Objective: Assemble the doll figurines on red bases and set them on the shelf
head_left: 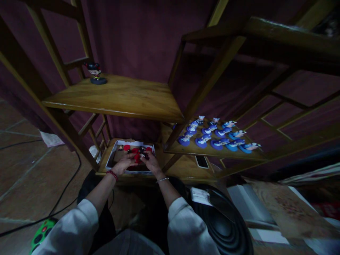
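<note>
Down on the lower shelf (183,167), left hand (123,165) and right hand (152,163) were both at some red-and-black figurines (139,152) in a shallow box (136,143), fingers (131,156) bent, though I couldn't tell if they were pinching any.

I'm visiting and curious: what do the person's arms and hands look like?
The left hand is ungloved, with a red beaded bracelet at the wrist; the right hand, also ungloved, has a thin, pale bangle. Pale, loose sleeves end short of the wrists.
</note>
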`<state>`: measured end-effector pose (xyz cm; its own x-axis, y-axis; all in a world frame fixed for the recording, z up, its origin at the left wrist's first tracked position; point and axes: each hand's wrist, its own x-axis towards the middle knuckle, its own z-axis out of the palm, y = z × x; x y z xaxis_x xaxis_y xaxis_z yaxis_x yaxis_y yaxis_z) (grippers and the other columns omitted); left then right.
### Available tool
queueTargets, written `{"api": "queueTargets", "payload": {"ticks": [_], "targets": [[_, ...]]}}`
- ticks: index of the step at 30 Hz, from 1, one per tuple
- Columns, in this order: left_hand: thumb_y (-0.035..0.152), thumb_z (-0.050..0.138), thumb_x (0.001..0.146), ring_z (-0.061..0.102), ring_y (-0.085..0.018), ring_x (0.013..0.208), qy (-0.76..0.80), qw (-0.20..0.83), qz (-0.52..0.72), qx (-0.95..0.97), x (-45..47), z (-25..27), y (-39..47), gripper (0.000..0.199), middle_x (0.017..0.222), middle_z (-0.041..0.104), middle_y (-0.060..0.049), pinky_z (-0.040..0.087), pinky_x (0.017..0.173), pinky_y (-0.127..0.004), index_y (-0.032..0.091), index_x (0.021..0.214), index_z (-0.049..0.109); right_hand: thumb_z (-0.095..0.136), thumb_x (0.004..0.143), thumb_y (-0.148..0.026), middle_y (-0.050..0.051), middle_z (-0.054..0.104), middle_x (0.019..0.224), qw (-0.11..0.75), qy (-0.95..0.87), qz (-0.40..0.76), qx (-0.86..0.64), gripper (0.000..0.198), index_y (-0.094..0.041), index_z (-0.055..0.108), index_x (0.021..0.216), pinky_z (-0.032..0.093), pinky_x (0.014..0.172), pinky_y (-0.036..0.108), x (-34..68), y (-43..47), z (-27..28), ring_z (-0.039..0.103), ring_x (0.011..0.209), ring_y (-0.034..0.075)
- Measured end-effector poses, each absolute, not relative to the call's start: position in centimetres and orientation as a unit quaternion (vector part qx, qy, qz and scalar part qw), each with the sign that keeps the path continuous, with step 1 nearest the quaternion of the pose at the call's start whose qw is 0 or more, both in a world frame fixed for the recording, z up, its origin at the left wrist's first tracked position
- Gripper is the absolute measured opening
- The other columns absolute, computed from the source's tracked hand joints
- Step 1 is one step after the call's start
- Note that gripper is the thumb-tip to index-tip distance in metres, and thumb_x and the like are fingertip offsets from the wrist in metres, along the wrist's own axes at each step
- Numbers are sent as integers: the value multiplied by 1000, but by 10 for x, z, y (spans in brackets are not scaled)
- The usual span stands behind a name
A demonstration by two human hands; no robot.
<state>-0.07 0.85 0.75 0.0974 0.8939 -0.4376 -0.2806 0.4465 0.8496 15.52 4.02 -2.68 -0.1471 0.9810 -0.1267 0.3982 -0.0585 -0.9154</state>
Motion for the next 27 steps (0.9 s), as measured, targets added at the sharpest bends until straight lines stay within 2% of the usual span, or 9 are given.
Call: {"api": "queueTargets", "payload": {"ticks": [6,12,16,21,27], "targets": [[6,64,62,62,-19,82,472,696,456,292,-4,7,2,25,82,67,-6,51,78,-35,14,86,63,63,67,-28,-2,63,83,363,-600,454,-550,33,-27,56,99,47,72,29,156,37,-31,59,77,15],[5,65,62,62,-17,77,477,697,443,302,-6,9,-4,34,83,67,-7,48,75,-31,12,95,63,62,66,-31,0,63,88,377,-596,454,-544,35,-24,56,100,47,74,30,156,32,-32,58,84,17],[11,69,61,61,-14,72,470,687,444,331,-7,6,-8,43,89,67,-8,45,66,-25,13,103,61,62,66,-32,1,64,89,388,-593,444,-548,36,-22,57,100,45,78,32,154,29,-32,58,83,17],[20,73,59,59,-12,67,472,662,452,366,-7,1,-11,44,89,67,-8,39,55,-21,13,101,62,64,65,-33,0,65,85,411,-569,460,-544,36,-23,58,98,46,76,32,153,29,-40,59,81,17],[24,74,57,58,-14,74,479,652,458,368,-3,-1,-11,39,93,65,-8,44,65,-25,13,93,63,63,64,-32,-1,64,80,441,-538,486,-529,33,-22,58,95,47,70,29,151,28,-39,59,75,15]]}}
